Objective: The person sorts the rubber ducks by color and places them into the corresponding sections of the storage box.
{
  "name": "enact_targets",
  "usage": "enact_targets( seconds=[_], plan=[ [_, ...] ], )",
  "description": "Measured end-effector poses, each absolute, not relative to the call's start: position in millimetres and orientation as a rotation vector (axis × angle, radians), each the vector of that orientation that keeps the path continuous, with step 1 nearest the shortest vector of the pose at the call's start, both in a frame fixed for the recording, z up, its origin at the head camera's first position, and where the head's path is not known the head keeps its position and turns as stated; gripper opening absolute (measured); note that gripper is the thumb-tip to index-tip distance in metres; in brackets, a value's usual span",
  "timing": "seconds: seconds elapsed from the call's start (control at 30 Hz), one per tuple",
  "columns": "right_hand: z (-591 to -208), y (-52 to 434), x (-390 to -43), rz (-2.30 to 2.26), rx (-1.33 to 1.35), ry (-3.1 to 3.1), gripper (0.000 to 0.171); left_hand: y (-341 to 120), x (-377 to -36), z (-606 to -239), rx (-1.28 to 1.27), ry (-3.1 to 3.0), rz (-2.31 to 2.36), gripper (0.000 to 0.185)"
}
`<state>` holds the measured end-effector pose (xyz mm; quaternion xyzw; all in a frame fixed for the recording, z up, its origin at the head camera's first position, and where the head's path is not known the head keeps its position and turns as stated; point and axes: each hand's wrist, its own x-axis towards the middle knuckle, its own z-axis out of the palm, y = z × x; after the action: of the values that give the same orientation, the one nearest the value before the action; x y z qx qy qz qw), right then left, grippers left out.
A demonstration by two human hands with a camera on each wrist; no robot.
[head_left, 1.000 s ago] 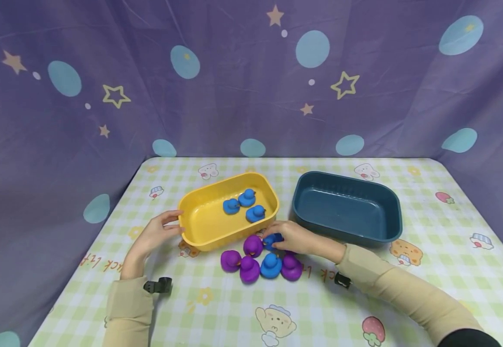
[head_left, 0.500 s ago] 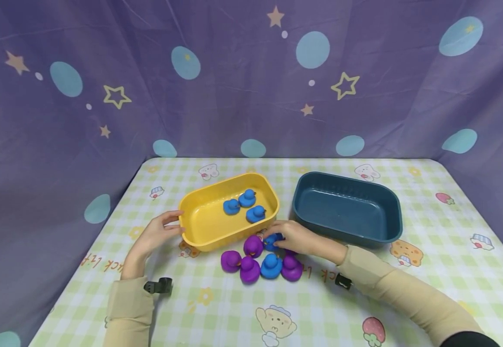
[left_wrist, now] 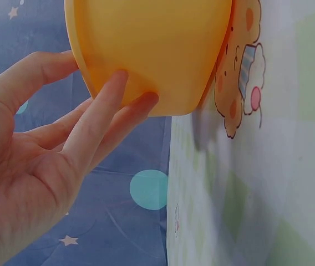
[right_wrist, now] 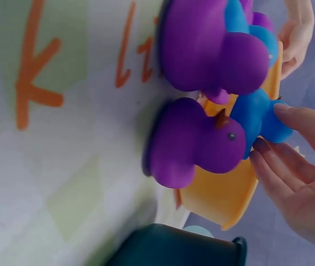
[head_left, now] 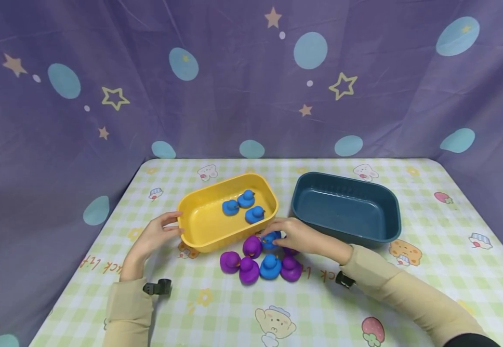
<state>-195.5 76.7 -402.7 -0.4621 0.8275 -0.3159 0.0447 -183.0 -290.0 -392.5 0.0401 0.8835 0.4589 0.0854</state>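
Observation:
My right hand (head_left: 297, 235) pinches a blue rubber duck (head_left: 271, 240) between thumb and fingers, just in front of the yellow basin (head_left: 223, 241). In the right wrist view the thumb is at the head of this blue duck (right_wrist: 249, 119). Around it on the cloth sit several purple rubber ducks (head_left: 249, 271) and another blue duck (head_left: 271, 267). One purple duck (right_wrist: 174, 144) stands close below the hand. At the basin's left end, my left hand (head_left: 153, 236) touches the wall with extended fingertips (left_wrist: 118, 83). Three blue ducks (head_left: 246, 198) lie inside the basin.
A dark teal basin (head_left: 347, 236) with nothing in it stands right of the yellow one, behind my right forearm. The table has a green checked cloth (head_left: 217, 313). A purple patterned curtain (head_left: 243, 120) hangs behind and at the sides.
My right hand has risen slightly, with the blue duck between its fingers. The left hand stays at the yellow basin, and the other ducks keep their places.

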Motion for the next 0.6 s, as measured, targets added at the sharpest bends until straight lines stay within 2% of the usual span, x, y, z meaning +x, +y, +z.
enact_targets(
  seconds=[0.6],
  plan=[
    [-382.6, 78.2, -189.6, -1.041, -1.481, 2.538, 0.029, -289.3, -182.9, -391.8, 0.117, 2.631, 1.371, 0.055]
  ],
)
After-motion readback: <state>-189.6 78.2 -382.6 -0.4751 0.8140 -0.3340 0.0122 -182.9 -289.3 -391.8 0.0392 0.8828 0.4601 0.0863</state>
